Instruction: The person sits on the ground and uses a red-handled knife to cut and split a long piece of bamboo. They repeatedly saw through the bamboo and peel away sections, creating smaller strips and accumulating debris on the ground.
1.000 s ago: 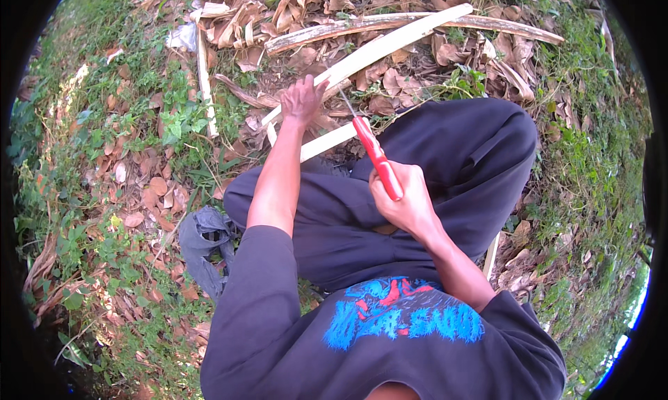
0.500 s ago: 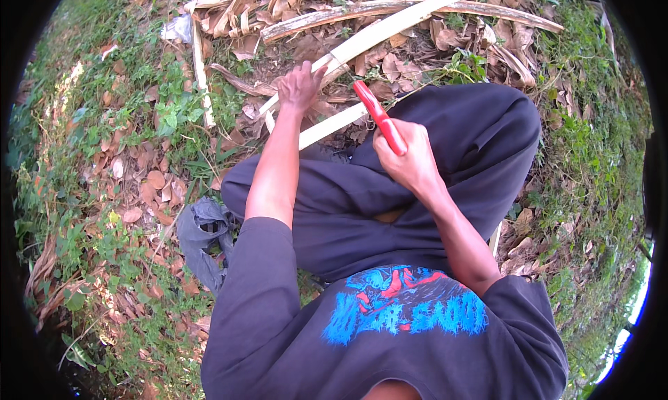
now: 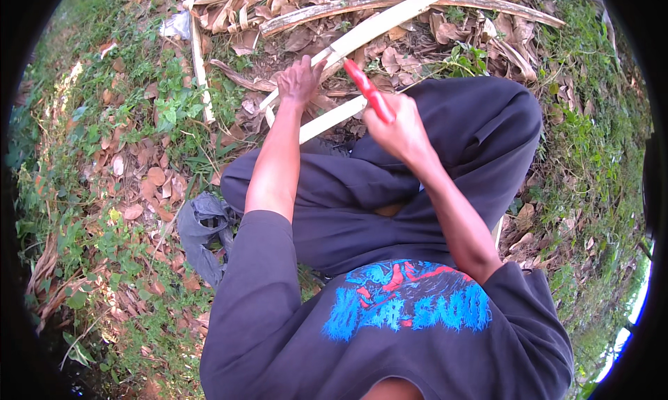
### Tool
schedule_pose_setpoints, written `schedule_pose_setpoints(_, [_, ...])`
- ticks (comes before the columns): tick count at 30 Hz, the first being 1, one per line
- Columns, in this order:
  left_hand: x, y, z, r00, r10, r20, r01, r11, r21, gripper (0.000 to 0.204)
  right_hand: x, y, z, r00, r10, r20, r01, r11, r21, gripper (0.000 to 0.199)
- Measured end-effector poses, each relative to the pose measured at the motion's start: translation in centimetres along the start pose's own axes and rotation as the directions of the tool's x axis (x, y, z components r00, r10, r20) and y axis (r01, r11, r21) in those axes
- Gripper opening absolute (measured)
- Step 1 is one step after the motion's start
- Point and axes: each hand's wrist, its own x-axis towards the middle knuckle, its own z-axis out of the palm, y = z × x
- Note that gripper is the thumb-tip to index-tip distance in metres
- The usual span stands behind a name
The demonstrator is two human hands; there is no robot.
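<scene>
My left hand (image 3: 300, 83) is closed around a long, pale strip of bare wood (image 3: 390, 25), which slants up to the right over the leaves. My right hand (image 3: 393, 125) grips a tool by its glossy red handle (image 3: 369, 91). The handle's far end comes up close to the strip, just right of my left fingers. A small greyish part shows there against the wood, but the tool's working end is too unclear to name its kind. Another pale strip (image 3: 330, 123) lies below, near my crossed legs.
A rough, curved branch (image 3: 334, 16) lies across the dry leaves at the top. A thin pale stick (image 3: 200, 69) and a whitish plastic scrap (image 3: 175, 27) are at upper left. Dark grey cloth (image 3: 202, 236) lies beside my left knee. Grass and leaf litter surround me.
My right hand has moved up and slightly left, bringing the red handle nearer the pale strip. My left hand keeps its hold, nearly still; the strip has shifted slightly upward.
</scene>
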Motion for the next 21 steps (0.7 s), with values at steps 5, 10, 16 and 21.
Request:
schedule_pose_setpoints(5, [-0.1, -0.7, 0.8, 0.998, 0.023, -0.058, -0.023, 1.0, -0.002, 0.056, -3.0, 1.0, -0.1, 1.0, -0.025, -0.002, 0.025, 1.0, 0.018, 0.021])
schedule_pose_setpoints(10, [-0.4, -0.9, 1.0, 0.998, 0.035, -0.05, -0.035, 0.999, 0.0, 0.057, -4.9, 0.4, 0.0, 0.995, -0.094, -0.011, 0.095, 0.995, 0.023, 0.016])
schedule_pose_setpoints(16, [0.4, -0.6, 0.6, 1.0, 0.009, -0.027, -0.01, 1.0, -0.02, 0.057, -1.2, 0.3, -1.1, 0.999, 0.028, 0.026, -0.027, 0.999, -0.034, 0.02])
schedule_pose_setpoints(21, [-0.3, -0.1, 0.1, 0.999, -0.024, 0.048, 0.024, 1.0, 0.003, 0.056, -6.2, 0.7, -1.6, 1.0, -0.003, -0.007, 0.003, 0.999, 0.054, 0.015])
